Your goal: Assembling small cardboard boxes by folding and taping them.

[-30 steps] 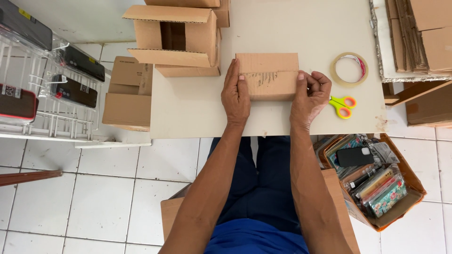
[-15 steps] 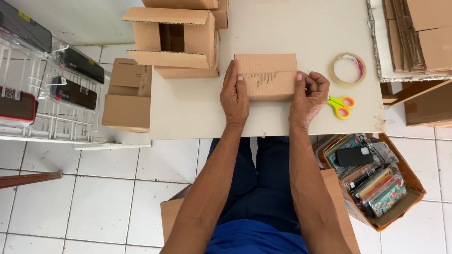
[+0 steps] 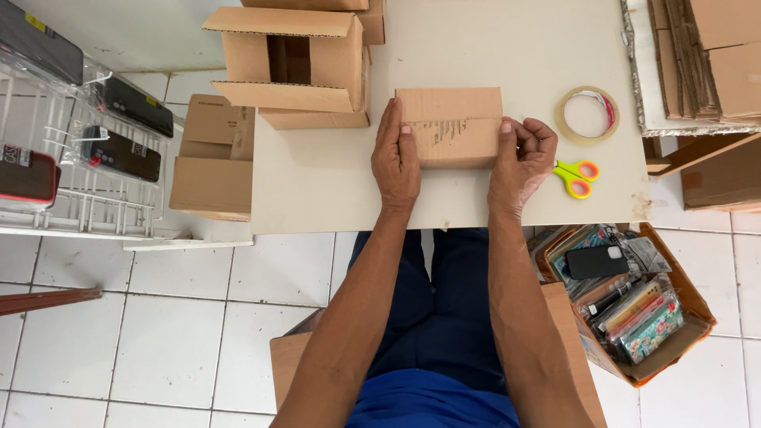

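- Basically, both hands are on the small closed cardboard box [image 3: 450, 127], which sits flat on the pale table [image 3: 317, 182] near the front edge, right in front of the person.
- The left hand [image 3: 398, 157] lies flat and open against the box's left end, fingers stretched up along the side and thumb on the top face. It's pressing, not gripping.
- The right hand [image 3: 521, 158] is at the box's right end with its fingers curled in, pinching at the edge there. Can't tell if there's anything tiny between the fingertips.
- Compared with a second ago, hardly anything differs: the box is in the same spot and both hands sit at the same ends. The right hand's fingers look a touch more tucked in, and that's about it.
- Just right of the right hand lie the scissors [image 3: 576, 177] with yellow and orange handles, not touching it.
- Beyond those, a tape roll [image 3: 587, 115] lies flat on the table.
- To the box's upper left stands a bigger open carton [image 3: 297, 59] with its flaps out.
- Down on the floor at right, a box of phone cases [image 3: 634, 309] sits by the person's leg.
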